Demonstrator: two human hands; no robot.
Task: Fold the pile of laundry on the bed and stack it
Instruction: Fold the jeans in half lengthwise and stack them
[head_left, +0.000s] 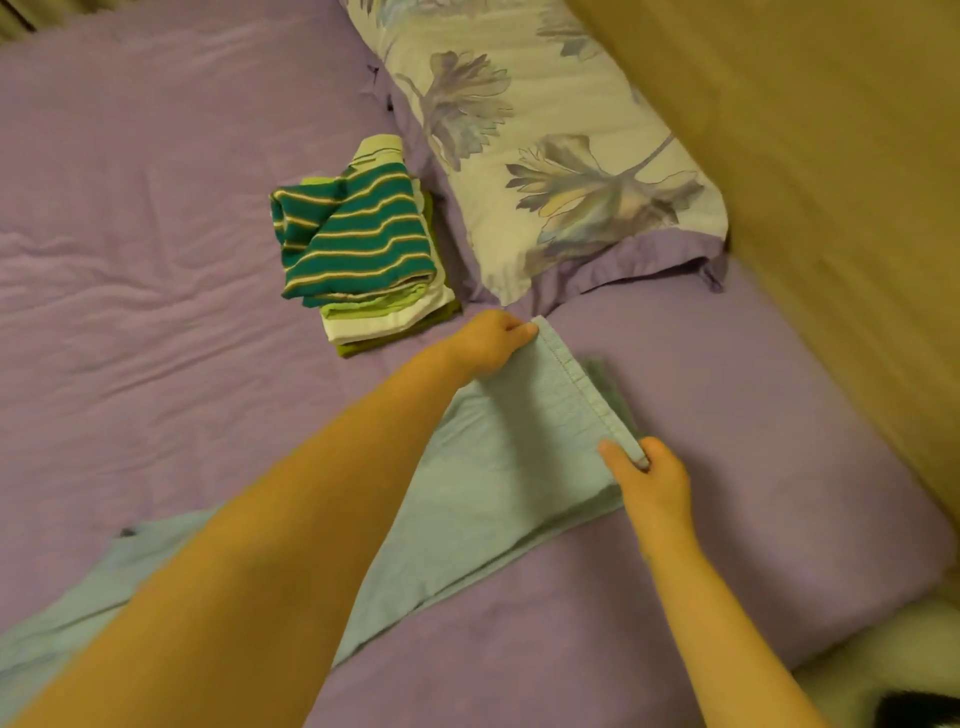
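Note:
A pale teal cloth (498, 467) lies stretched across the purple bed sheet (156, 260), running from the lower left up to the middle. My left hand (488, 345) pinches its far hemmed corner. My right hand (649, 478) pinches the near corner of the same hem. The hem runs taut between the two hands, slightly raised off the sheet. Behind my left hand sits a stack of folded laundry (363, 254), with a green striped piece on top and light green, white and olive pieces under it.
A floral pillow (561, 156) lies just right of the stack. A tan wall or headboard (831, 208) borders the bed on the right. The bed's edge and a pale floor show at the lower right.

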